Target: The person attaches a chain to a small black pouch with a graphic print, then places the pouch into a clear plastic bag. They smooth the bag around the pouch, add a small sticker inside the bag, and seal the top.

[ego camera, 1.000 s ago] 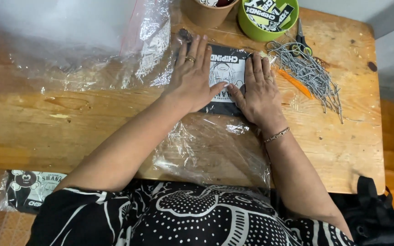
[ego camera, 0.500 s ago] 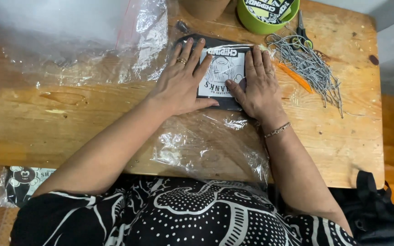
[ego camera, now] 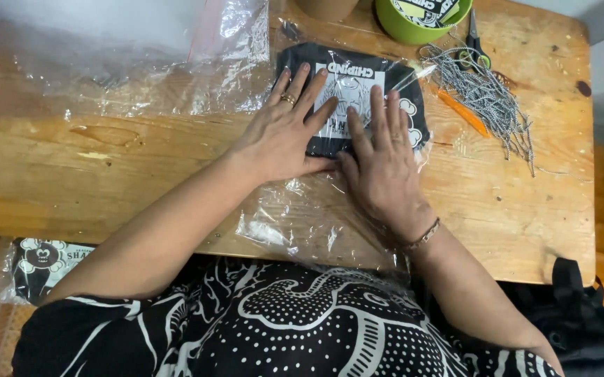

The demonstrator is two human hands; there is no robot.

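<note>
Wooden tabletop point(ego camera: 106, 167), seen from above. Folded black garment with white print point(ego camera: 347, 87) sits inside a clear plastic bag point(ego camera: 295, 223) at tabletop centre, toward the far edge. Left hand point(ego camera: 284, 129) flat on the garment's left part, fingers spread, not gripping. Right hand point(ego camera: 382, 164) flat too, palm on the bag, fingers over the print. More clear plastic sheets point(ego camera: 141, 63) far left. Bundle of grey cords point(ego camera: 487, 98), orange tool point(ego camera: 462, 112) and scissors point(ego camera: 474, 38) to the right. Green bowl point(ego camera: 414, 28) at the far edge.
</note>
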